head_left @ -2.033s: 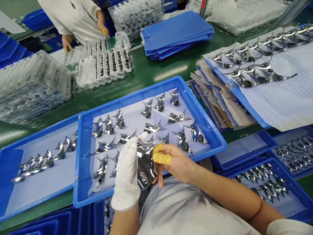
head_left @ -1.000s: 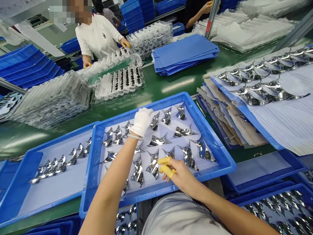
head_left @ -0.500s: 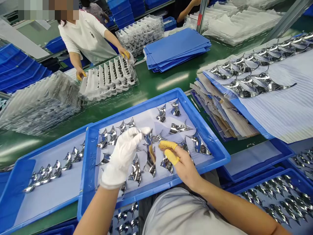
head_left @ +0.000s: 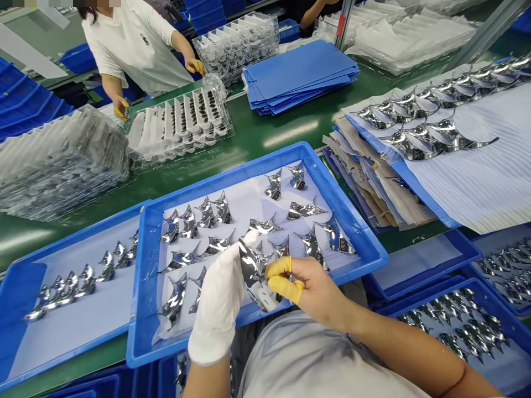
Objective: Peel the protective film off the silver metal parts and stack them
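Observation:
A shiny chrome-plated part, curved with pointed tips, is held up over the near side of a blue tray. My left hand, in a white glove, is closed on the part's left edge; its fingertips are partly hidden behind the metal. On the right edge, my right hand pinches the part between a thumb and a finger in yellow finger cots. Several similar chrome parts, one a curved piece, lie spread on the white liner in the tray.
A second blue tray with chrome parts adjoins on the left. At right, chrome parts lie on a lined blue sheet over a stack. Blue sheets lie on the green table. Across it, a co-worker handles a clear tray.
The chrome part has come lower and turned its broad face up. My right hand has closed on its right edge; my left hand has moved right and down. The co-worker's hands have shifted left.

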Available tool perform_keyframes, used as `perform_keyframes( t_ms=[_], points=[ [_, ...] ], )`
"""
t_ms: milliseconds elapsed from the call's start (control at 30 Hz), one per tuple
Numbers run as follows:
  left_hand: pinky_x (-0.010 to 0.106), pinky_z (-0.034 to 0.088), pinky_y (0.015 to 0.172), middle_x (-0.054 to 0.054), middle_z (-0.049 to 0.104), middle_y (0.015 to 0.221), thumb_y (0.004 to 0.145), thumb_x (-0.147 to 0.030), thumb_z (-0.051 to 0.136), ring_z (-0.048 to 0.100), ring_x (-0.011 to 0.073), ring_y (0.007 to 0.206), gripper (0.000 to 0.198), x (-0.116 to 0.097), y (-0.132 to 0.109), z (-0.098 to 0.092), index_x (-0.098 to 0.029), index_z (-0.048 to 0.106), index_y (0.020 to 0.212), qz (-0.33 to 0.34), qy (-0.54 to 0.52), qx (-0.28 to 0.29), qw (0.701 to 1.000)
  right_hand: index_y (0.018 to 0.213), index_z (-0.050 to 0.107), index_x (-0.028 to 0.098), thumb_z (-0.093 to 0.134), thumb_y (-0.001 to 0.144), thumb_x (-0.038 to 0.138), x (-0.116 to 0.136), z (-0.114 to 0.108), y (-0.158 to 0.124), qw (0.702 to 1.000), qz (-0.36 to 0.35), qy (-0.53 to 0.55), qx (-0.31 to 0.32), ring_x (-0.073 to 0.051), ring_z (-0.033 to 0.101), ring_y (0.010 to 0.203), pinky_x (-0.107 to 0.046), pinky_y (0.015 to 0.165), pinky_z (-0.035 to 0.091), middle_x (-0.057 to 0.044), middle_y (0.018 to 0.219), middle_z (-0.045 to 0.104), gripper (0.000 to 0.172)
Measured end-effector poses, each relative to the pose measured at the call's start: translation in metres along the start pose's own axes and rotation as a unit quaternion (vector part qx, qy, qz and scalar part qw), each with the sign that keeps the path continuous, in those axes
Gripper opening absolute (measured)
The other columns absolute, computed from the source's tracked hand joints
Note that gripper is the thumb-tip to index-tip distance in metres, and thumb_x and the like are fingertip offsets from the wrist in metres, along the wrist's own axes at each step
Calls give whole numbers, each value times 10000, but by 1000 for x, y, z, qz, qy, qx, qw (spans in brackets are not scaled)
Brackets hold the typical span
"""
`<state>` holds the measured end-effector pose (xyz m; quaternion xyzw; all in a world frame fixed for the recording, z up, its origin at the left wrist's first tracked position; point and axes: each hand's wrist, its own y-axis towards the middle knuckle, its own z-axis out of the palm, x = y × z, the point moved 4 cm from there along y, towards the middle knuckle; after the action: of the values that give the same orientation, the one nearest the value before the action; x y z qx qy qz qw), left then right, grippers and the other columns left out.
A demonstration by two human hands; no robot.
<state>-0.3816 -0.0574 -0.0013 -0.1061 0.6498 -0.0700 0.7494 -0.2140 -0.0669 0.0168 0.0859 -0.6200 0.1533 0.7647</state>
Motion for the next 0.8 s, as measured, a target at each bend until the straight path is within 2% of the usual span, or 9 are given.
perform_keyframes(
  t_ms=[100, 133, 200, 333, 400, 533, 667, 733, 800],
  points=[
    [421, 599, 798, 73, 740, 1068, 615, -348, 882, 706, 301, 944, 664, -4, -6, 6, -277, 679, 1243, -11, 0, 57, 998, 821, 644, 169, 571, 906, 181, 8, 0, -4, 995, -64, -82, 8, -105, 574, 675, -214, 644, 476, -14, 771, 663, 113],
    [411, 592, 815, 65, 733, 1087, 605, -297, 891, 702, 291, 947, 719, -5, -7, 7, -294, 651, 1283, 0, -5, 70, 998, 839, 651, 169, 556, 919, 169, 10, 0, -5, 991, -89, -103, 15, -108, 585, 684, -216, 656, 482, -20, 783, 673, 124],
    [389, 567, 876, 57, 718, 1138, 693, -265, 835, 683, 271, 1008, 622, -5, -8, 6, -310, 648, 1284, 28, -15, 69, 997, 881, 664, 168, 535, 941, 162, 16, 2, -7, 978, -141, -148, 27, -117, 597, 687, -226, 661, 492, -38, 797, 687, 143],
    [385, 497, 993, 75, 732, 1101, 840, -314, 691, 634, 282, 1138, 301, 0, -7, -3, -260, 745, 1132, 56, -20, 18, 998, 936, 683, 168, 530, 967, 189, 24, 4, -12, 941, -224, -250, 33, -145, 583, 671, -257, 653, 495, -60, 760, 687, 158],
    [396, 475, 1018, 79, 742, 1075, 855, -323, 671, 637, 288, 1137, 275, 1, -7, -5, -250, 758, 1105, 60, -23, 11, 998, 947, 685, 170, 524, 975, 191, 25, 5, -13, 932, -235, -272, 38, -149, 578, 670, -261, 658, 493, -56, 738, 680, 164],
    [385, 484, 1000, 79, 736, 1127, 855, -323, 671, 668, 267, 1066, 268, 0, -7, -2, -247, 764, 1094, 66, -35, 21, 997, 956, 674, 168, 523, 974, 180, 25, 5, -15, 935, -239, -261, 38, -143, 576, 688, -255, 674, 487, -53, 761, 679, 153],
    [308, 528, 909, 53, 749, 1083, 837, -326, 697, 691, 217, 984, 283, -4, -7, 4, -264, 759, 1106, 55, -45, 19, 997, 901, 642, 165, 533, 952, 162, 23, 3, -13, 962, -191, -193, 38, -132, 589, 717, -249, 696, 487, -53, 800, 679, 120],
    [275, 541, 845, 40, 751, 1066, 817, -323, 723, 697, 193, 930, 309, -8, -6, 9, -275, 749, 1121, 47, -55, 9, 997, 838, 609, 177, 549, 934, 201, 16, 2, -10, 988, -103, -107, 31, -118, 580, 670, -238, 653, 488, -22, 752, 646, 116],
    [250, 544, 776, 33, 749, 1036, 798, -332, 746, 694, 175, 880, 312, -12, -5, 16, -267, 748, 1103, 33, -63, -3, 997, 793, 568, 185, 582, 912, 271, 5, 3, -7, 999, 12, 25, 28, -104, 563, 582, -225, 581, 479, 18, 659, 590, 148]
  ],
)
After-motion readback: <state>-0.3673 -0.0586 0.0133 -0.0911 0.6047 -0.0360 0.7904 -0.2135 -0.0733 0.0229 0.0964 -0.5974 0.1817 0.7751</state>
